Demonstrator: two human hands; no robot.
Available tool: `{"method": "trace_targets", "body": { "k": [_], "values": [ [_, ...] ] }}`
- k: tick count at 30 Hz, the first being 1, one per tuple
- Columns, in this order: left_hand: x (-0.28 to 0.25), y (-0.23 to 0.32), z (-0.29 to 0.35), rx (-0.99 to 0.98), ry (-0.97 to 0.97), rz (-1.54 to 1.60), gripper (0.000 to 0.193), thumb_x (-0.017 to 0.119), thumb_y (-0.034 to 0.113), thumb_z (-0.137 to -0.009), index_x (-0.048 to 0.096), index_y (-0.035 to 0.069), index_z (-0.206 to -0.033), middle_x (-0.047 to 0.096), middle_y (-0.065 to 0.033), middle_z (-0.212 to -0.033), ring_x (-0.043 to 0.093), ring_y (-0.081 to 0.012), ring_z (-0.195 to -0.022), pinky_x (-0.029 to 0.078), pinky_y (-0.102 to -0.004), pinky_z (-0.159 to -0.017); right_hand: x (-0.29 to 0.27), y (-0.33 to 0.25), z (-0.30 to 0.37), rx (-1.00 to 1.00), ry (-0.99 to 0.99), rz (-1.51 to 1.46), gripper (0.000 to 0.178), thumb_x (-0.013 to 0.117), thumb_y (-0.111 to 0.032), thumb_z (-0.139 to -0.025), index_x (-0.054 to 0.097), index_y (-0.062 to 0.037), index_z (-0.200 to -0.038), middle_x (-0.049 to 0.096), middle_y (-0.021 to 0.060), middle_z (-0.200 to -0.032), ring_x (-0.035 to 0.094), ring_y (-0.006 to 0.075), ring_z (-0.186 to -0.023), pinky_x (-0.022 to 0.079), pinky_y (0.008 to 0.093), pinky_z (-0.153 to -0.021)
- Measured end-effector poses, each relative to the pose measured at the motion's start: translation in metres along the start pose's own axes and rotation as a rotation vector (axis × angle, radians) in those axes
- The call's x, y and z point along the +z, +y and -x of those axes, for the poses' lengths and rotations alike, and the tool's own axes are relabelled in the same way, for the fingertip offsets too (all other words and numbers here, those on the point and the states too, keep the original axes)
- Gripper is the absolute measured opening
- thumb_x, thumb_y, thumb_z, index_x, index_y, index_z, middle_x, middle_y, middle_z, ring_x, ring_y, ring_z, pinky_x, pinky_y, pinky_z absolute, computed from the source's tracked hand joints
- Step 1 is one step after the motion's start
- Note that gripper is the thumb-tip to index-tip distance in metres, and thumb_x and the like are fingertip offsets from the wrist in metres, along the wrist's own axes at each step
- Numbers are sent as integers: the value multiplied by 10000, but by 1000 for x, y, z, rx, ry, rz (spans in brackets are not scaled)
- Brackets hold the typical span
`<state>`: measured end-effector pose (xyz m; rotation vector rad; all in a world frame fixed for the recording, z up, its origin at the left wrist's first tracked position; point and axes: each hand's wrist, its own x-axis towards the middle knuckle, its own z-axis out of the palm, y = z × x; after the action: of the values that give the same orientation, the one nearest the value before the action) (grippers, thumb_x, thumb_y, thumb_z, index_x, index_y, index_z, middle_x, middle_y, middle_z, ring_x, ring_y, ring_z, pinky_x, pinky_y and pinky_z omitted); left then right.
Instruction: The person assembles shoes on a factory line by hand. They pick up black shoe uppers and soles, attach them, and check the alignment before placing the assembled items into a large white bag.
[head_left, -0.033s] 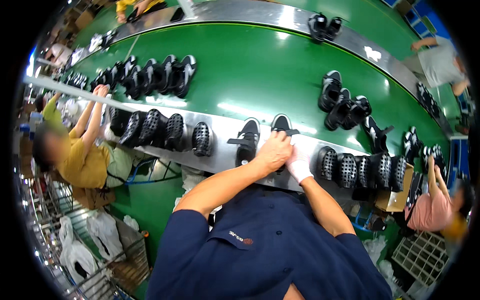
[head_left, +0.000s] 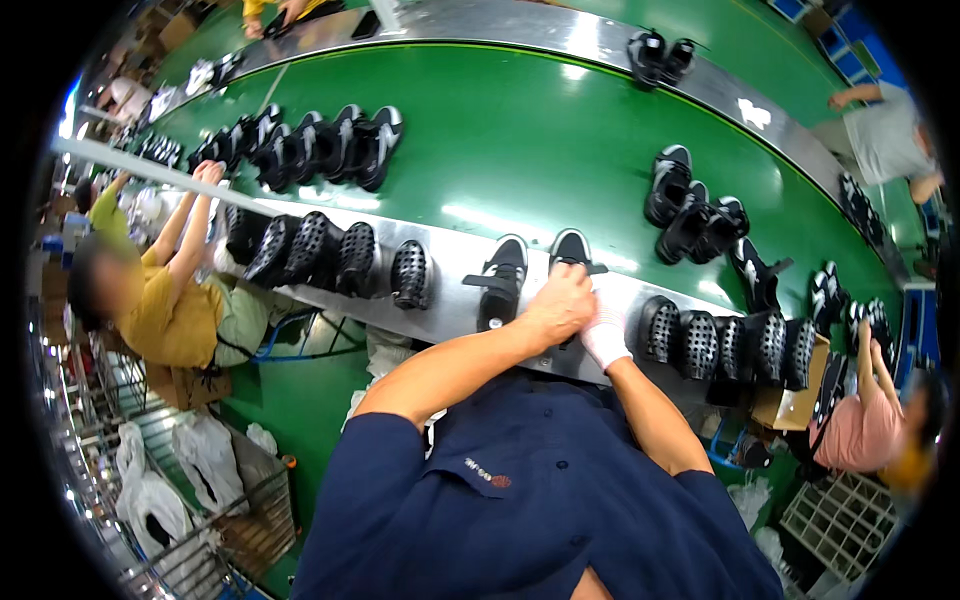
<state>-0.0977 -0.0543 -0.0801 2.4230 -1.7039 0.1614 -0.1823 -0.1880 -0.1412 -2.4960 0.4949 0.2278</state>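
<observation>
Two black shoes with grey toes stand on the metal ledge in front of me, toes pointing away. The left shoe (head_left: 501, 270) stands untouched, its strap sticking out to the left. Over the opening of the right shoe (head_left: 570, 246) is my bare left hand (head_left: 562, 304), its fingers bent and closed on the upper just below the strap. My right hand (head_left: 606, 334), in a white glove, presses against the right side of the same shoe. Its fingertips are hidden behind the left hand and the shoe, so their grip does not show.
Black studded shoe-shaped forms (head_left: 411, 275) stand along the metal ledge (head_left: 455, 300) on both sides. Beyond lies a green belt (head_left: 520, 130) carrying rows of black shoes (head_left: 378, 148). Co-workers sit left, in yellow (head_left: 175, 320), and right, in pink (head_left: 862, 430). A wire cart (head_left: 270, 520) stands lower left.
The whole view has shifted very slightly. Both hands stay at the same shoe, with no clear change in their hold.
</observation>
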Motion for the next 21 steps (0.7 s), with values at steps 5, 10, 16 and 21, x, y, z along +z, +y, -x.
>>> {"method": "trace_targets", "body": {
  "k": [5, 10, 16, 21],
  "values": [
    [5, 5, -4, 147, -84, -13, 189, 663, 246, -809, 774, 94, -803, 689, -57, -886, 585, -230, -992, 422, -384, -834, 26, 34, -5, -75, -50, 13, 197, 591, -170, -994, 662, -57, -1139, 718, 171, -1060, 699, 318, -981, 554, 428, -834],
    [-3, 6, -7, 146, -219, -24, 164, 703, 210, -813, 776, 90, -898, 709, -50, -969, 597, -232, -1051, 417, -363, -902, 52, 62, -18, 14, 25, -370, 146, 596, -131, -975, 689, -52, -1055, 731, 201, -990, 716, 342, -922, 551, 437, -795],
    [-29, 14, 73, -227, 308, 505, 382, 720, 124, -824, 648, -32, -1166, 679, -167, -1021, 630, -346, -994, 520, -482, -847, 12, 6, -1, 34, 108, 122, 323, 748, -170, -799, 680, -29, -1081, 707, 243, -1006, 689, 441, -964, 557, 499, -836],
    [-1, 24, 57, -829, 56, 525, 640, 696, 179, -913, 454, -48, -1460, 653, -245, -1071, 630, -428, -962, 536, -522, -837, -1, -12, -1, 33, 69, 153, 345, 782, -174, -764, 679, -22, -1056, 702, 246, -974, 683, 457, -949, 559, 520, -854]
  ]
}}
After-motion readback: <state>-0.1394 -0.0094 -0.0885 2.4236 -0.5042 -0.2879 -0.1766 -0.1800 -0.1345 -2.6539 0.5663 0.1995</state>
